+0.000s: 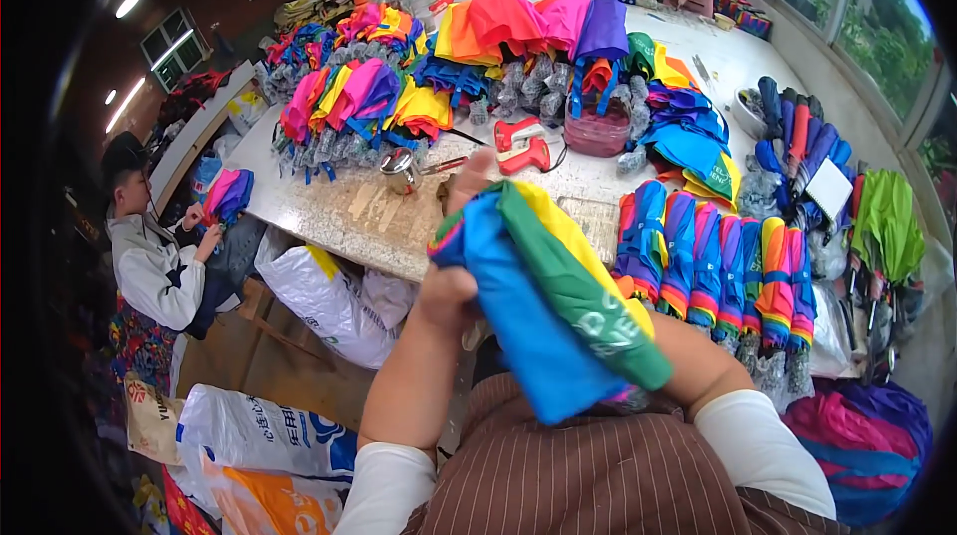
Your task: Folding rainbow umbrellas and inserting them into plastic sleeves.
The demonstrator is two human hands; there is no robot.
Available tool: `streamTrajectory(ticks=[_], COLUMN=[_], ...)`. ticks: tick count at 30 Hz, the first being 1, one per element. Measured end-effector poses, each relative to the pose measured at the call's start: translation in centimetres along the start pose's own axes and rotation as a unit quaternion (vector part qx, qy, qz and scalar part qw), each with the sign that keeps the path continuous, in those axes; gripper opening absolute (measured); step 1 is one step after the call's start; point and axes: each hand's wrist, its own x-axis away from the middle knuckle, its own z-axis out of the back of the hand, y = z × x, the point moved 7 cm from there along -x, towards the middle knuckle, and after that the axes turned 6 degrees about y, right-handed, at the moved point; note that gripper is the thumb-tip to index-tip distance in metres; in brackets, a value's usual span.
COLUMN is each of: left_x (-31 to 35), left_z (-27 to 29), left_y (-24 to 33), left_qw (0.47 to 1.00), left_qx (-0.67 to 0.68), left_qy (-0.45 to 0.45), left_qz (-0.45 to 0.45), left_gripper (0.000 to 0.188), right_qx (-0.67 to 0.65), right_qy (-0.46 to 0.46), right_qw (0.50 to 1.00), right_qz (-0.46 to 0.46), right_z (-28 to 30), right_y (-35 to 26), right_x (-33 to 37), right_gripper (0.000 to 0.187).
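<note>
A folded umbrella [538, 306] with loose blue, green and yellow panels is held in front of my body, tilted, its narrow end up and to the left. My left hand [451, 294] is closed round that narrow end, thumb in front. My right forearm reaches behind the umbrella's cloth; only a bit of my right hand [630, 288] shows at its right edge, and the fingers are hidden. Just beyond on the table lie red-and-white handheld tools [523, 154], and a shiny metal cup [401, 172] stands to their left.
The white table [339, 226] bears heaps of colourful umbrellas [349, 96] and a row of rolled umbrellas [713, 261] at right. A pink clear container [598, 126] stands mid-table. A seated person [159, 256] at left handles an umbrella. White sacks [319, 306] lie below the table edge.
</note>
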Motion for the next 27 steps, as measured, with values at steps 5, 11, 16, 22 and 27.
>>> streamTrajectory(ticks=[5,11,16,22,27], left_x=[0.5,-0.3,0.2,0.3,0.3], left_z=[2.4,-4.2,-2.5,-6.6,-2.6], left_y=[0.2,-0.9,1.0,0.6,1.8], left_qw=[0.974,0.997,0.974,0.991,0.975], left_qx=[-0.186,-0.053,-0.189,-0.022,-0.158], left_qy=[0.129,-0.041,0.003,-0.098,0.050], left_qz=[-0.030,-0.034,-0.125,-0.091,-0.148], left_gripper=[0.064,0.081,0.054,0.055,0.043], right_qx=[0.147,-0.053,0.144,0.246,0.336], right_qy=[-0.010,-0.181,-0.194,-0.215,-0.075], right_qw=[0.986,0.982,0.970,0.932,0.918], right_qz=[0.083,-0.004,0.040,0.158,0.197], right_z=[-4.1,-7.0,-7.5,-9.0,-8.8], right_y=[-4.8,-3.4,-5.8,-4.9,-7.0], right_x=[5.9,7.2,7.5,7.9,7.9], right_gripper=[0.064,0.062,0.084,0.065,0.067])
